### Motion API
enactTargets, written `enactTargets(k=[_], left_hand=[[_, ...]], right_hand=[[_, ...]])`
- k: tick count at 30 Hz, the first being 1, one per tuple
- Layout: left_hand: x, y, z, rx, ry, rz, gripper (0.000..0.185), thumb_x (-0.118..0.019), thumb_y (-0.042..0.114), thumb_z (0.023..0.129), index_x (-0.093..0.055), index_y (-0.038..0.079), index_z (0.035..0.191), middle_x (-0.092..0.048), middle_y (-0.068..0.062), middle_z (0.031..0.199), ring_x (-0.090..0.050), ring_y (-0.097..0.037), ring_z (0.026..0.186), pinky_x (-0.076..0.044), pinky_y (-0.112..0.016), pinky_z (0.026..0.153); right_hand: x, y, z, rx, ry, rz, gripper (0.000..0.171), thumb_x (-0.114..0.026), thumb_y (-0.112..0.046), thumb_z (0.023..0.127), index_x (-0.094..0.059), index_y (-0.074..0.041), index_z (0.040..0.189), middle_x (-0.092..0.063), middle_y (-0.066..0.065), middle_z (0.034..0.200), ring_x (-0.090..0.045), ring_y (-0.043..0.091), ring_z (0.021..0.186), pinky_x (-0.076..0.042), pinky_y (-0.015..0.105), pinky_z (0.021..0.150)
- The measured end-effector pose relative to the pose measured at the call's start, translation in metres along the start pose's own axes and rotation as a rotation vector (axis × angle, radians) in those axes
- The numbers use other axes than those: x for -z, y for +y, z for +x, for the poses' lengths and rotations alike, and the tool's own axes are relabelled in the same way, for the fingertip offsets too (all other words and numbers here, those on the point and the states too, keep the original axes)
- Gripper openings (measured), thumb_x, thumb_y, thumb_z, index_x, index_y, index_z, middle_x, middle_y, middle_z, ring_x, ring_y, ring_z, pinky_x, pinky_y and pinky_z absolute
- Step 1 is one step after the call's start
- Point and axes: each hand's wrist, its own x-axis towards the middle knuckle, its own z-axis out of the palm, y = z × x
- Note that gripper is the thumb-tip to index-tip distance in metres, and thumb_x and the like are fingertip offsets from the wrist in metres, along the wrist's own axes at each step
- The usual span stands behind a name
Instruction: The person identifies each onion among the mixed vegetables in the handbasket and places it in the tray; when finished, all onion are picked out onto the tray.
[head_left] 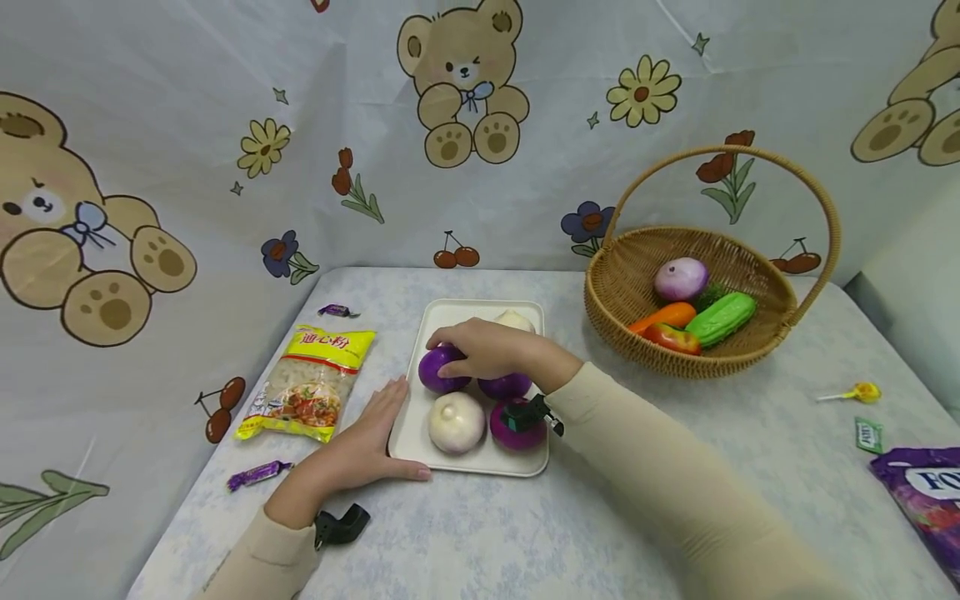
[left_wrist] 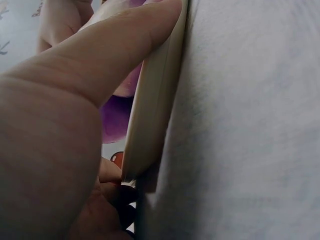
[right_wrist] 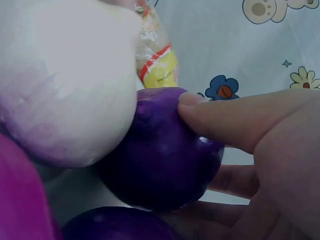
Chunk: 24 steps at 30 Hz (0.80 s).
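A cream tray [head_left: 480, 469] on the table bears several purple and whitish round onions. My right hand [head_left: 491, 348] reaches over it and grips a purple onion [head_left: 437, 369] at the tray's left side; in the right wrist view the thumb lies on that onion's [right_wrist: 160, 155] top and the fingers behind it. A whitish onion [head_left: 457, 422] sits in front of it, and a magenta onion [head_left: 517, 433] lies beneath my right wrist. My left hand [head_left: 367, 446] rests against the tray's front left corner, fingers extended along its left side, thumb along the front wall [left_wrist: 157, 100].
A wicker basket [head_left: 678, 367] holding a pale purple onion, a carrot, a green vegetable and a red fruit stands at the back right. A yellow food bag [head_left: 307, 383] and purple-wrapped sweets [head_left: 258, 475] lie left; a lollipop [head_left: 862, 392] and purple bag [head_left: 926, 500] lie right.
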Motion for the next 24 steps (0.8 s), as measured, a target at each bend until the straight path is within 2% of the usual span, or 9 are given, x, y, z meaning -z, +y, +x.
enactTargets(k=[5,9,19,24], left_hand=[[0.0,0.001,-0.001,0.011,0.002,-0.002,0.145,-0.085,0.076,0.07,-0.003,0.009,0.17,0.001,-0.008,0.175,0.004,-0.032,0.159,-0.009,-0.057,0.124],[-0.001,0.001,0.0,0.007,-0.001,0.004,0.144,-0.085,0.075,0.071,-0.003,0.008,0.17,0.001,-0.009,0.175,0.004,-0.033,0.159,-0.009,-0.057,0.124],[-0.002,0.002,0.0,-0.019,0.002,-0.002,0.142,-0.086,0.071,0.074,-0.004,0.003,0.169,0.0,-0.014,0.175,0.003,-0.035,0.158,-0.007,-0.057,0.124],[-0.001,0.002,0.0,-0.026,0.01,0.005,0.144,-0.086,0.073,0.073,-0.004,0.004,0.169,0.0,-0.015,0.174,0.003,-0.036,0.158,-0.007,-0.057,0.124]], right_hand=[[-0.004,0.003,0.0,-0.067,-0.011,0.01,0.051,-0.062,-0.036,0.109,-0.054,-0.012,0.154,-0.063,0.01,0.143,-0.058,0.024,0.132,-0.045,0.044,0.111],[-0.004,0.006,-0.001,-0.105,0.0,-0.006,0.055,-0.059,-0.038,0.11,-0.05,-0.013,0.157,-0.062,0.011,0.145,-0.057,0.026,0.134,-0.044,0.045,0.111],[-0.002,0.015,-0.007,-0.093,0.082,0.01,0.053,-0.062,-0.03,0.109,-0.051,-0.007,0.155,-0.06,0.011,0.147,-0.054,0.025,0.136,-0.041,0.042,0.114],[0.005,0.019,-0.016,-0.069,0.128,0.016,0.05,-0.063,-0.026,0.108,-0.054,-0.004,0.152,-0.059,0.013,0.148,-0.052,0.027,0.139,-0.038,0.042,0.117]])
